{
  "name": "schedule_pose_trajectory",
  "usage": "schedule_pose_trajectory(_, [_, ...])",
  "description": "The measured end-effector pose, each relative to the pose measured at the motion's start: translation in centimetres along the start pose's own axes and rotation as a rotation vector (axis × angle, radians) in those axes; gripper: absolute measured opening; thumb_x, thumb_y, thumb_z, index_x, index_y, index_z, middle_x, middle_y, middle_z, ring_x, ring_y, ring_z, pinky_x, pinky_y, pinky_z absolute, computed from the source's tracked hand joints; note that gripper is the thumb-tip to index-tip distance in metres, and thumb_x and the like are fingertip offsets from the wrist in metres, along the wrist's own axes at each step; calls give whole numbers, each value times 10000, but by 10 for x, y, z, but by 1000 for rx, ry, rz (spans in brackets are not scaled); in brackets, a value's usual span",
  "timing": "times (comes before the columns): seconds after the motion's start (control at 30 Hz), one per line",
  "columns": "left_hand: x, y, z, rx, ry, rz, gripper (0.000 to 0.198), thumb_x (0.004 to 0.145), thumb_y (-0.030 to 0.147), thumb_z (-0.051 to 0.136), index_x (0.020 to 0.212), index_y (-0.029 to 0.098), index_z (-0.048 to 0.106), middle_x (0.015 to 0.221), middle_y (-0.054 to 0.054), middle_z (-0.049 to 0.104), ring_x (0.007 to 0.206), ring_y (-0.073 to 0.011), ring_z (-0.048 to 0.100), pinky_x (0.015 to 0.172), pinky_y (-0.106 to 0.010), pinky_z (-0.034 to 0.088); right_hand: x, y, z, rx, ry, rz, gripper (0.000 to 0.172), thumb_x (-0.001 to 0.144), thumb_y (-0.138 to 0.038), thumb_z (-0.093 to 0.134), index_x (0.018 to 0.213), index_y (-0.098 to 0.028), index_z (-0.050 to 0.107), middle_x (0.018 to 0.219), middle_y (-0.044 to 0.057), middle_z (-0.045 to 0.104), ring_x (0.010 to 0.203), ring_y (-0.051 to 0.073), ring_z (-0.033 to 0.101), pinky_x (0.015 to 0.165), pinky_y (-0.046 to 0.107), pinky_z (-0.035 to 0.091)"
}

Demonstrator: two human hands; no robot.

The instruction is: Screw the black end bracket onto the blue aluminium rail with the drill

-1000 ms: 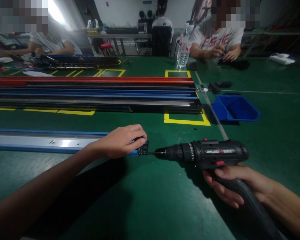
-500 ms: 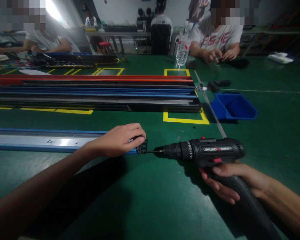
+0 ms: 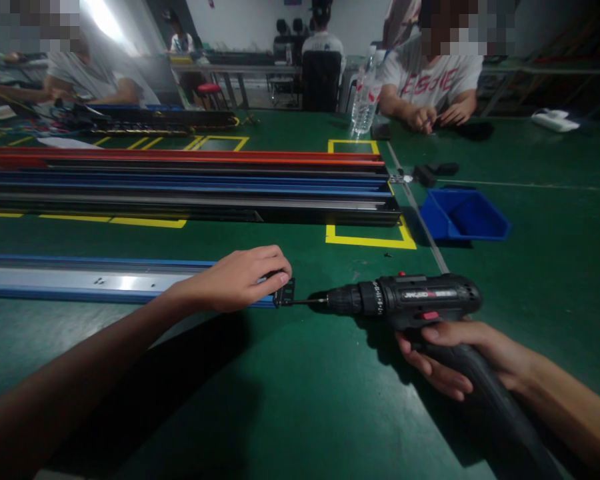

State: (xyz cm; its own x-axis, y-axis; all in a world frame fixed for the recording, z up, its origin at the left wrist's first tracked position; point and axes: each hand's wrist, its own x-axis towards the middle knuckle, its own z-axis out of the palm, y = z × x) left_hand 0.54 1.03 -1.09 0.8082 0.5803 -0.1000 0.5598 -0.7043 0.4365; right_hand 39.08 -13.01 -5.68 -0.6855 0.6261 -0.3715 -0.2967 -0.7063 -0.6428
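A long blue and silver rail (image 3: pixel 95 282) lies across the green table (image 3: pixel 300 400) in front of me. My left hand (image 3: pixel 240 279) is closed over the rail's right end, fingers pressing a small black end bracket (image 3: pixel 286 292) against it. My right hand (image 3: pixel 453 357) grips the handle of a black cordless drill (image 3: pixel 410 300). The drill lies level, pointing left, and its thin bit (image 3: pixel 303 302) touches the bracket.
A stack of long red, blue and black rails (image 3: pixel 190 187) lies further back. A blue bin (image 3: pixel 463 215) stands at the right, by yellow floor-tape squares (image 3: pixel 370 239). A water bottle (image 3: pixel 366 93) stands at the far side. Other people sit at the far edge, hands on small parts.
The drill and my right hand have shifted slightly left toward the bracket. My left hand has stayed on the rail end.
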Motion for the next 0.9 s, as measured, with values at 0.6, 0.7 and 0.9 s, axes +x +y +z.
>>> schedule_pose_trajectory(0.6, [-1, 1, 0, -7, 7, -5, 404, 1114, 442, 390, 1174, 208, 714, 1188, -75, 661, 1077, -230, 639, 939, -375, 475, 0, -3, 0, 5, -12, 20, 335, 980, -377, 743, 1124, -78, 785, 898, 65, 722, 478, 31, 544, 530, 175, 546])
schedule_pose_trajectory(0.7, [-1, 1, 0, -7, 7, -9, 397, 1113, 439, 393, 1166, 213, 714, 1188, -73, 662, 1078, -229, 642, 938, -370, 477, 0, -4, 1, -2, -5, 19, 339, 983, -385, 733, 1121, -79, 780, 896, 59, 720, 477, 28, 523, 532, 178, 542])
schedule_pose_trajectory(0.9, [-2, 0, 0, -2, 8, -5, 405, 1114, 454, 391, 1180, 222, 715, 1198, -73, 662, 1083, -231, 642, 944, -368, 482, 0, -5, 1, 2, 2, 30, 335, 984, -372, 716, 1124, -73, 772, 905, 67, 712, 489, 34, 529, 534, 186, 531])
